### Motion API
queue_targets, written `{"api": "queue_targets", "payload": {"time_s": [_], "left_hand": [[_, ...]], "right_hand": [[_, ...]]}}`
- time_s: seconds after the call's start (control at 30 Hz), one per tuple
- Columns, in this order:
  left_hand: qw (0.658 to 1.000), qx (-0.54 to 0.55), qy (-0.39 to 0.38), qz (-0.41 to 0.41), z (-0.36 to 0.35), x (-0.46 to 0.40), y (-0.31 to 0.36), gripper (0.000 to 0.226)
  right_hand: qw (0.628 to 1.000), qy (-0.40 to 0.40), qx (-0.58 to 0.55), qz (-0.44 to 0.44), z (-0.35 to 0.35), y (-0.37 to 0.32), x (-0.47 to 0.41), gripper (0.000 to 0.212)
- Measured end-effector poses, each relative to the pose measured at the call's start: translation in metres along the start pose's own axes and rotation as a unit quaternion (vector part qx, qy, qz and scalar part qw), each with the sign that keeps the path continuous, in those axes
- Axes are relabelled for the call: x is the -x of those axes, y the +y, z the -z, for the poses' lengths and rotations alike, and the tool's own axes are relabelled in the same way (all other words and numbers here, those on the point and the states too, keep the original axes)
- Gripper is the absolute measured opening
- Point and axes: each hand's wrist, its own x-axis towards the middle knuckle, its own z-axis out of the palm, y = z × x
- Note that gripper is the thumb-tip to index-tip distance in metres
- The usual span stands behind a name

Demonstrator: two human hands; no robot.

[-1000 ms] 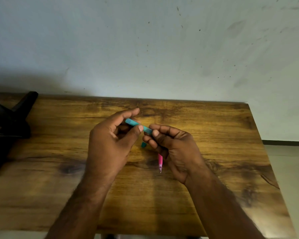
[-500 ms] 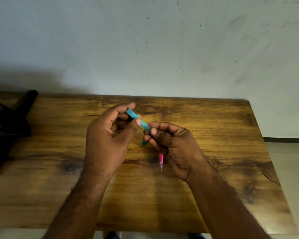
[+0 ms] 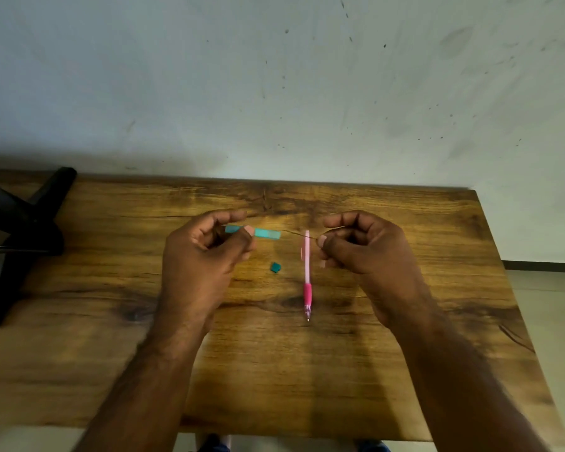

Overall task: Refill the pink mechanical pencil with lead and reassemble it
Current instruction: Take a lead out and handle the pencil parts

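Lead out of the case, pencil not yet loaded.

My left hand grips the teal lead case; my right hand pinches a lead. The pink mechanical pencil lies at 6 o'clock of the lead, the case cap at its 9. Loading and reassembly remain, I judge.

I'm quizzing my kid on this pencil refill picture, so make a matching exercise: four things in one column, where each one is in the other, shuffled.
Things:
1. lead tube
2. lead
3. pencil
4. small cap

Places:
A. lying alone on the table
B. pinched in the right hand
C. held by the left hand
D. upright, below the right hand's fingers

Pairs: 1-C, 2-B, 3-D, 4-A
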Motion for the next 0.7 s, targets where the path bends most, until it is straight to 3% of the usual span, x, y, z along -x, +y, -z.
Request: {"api": "queue_targets", "payload": {"time_s": [0.3,0.7], "left_hand": [[0.969,-0.238,0.022,-0.065,-0.017,-0.001,-0.018,0.007],[0.923,-0.367,0.051,-0.105,-0.021,-0.005,-0.030,0.016]], "right_hand": [[0.999,0.030,0.008,0.017,0.008,0.005,-0.004,0.029],[0.999,0.012,0.030,0.032,0.007,0.007,0.000,0.030]]}}
